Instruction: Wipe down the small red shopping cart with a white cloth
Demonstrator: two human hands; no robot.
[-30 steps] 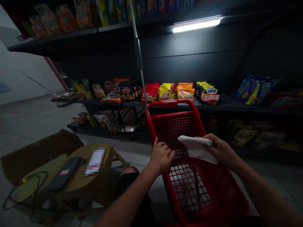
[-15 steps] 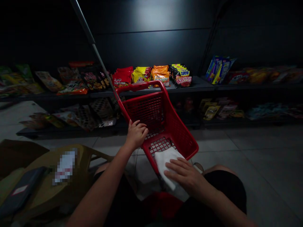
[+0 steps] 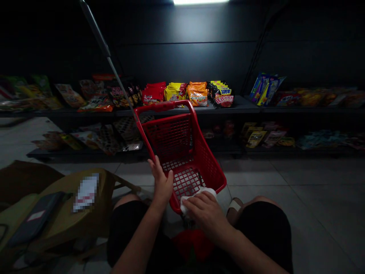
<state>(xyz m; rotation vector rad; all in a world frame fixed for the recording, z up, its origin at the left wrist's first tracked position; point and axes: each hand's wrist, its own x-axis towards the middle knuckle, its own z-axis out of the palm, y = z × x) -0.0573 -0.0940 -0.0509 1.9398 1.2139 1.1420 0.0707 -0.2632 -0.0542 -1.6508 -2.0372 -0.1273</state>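
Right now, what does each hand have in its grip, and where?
The right hand presses a white cloth against the near rim of the red plastic shopping basket. The left hand is at the basket's side rim; whether it grips is unclear.

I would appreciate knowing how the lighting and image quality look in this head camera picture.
In the head view, the strip light glares at the top edge, the snack packets stay bright, the right hand falls dim, a pixelated patch obscures something on the plastic stool, and the wide lens stretches the frame's edges.
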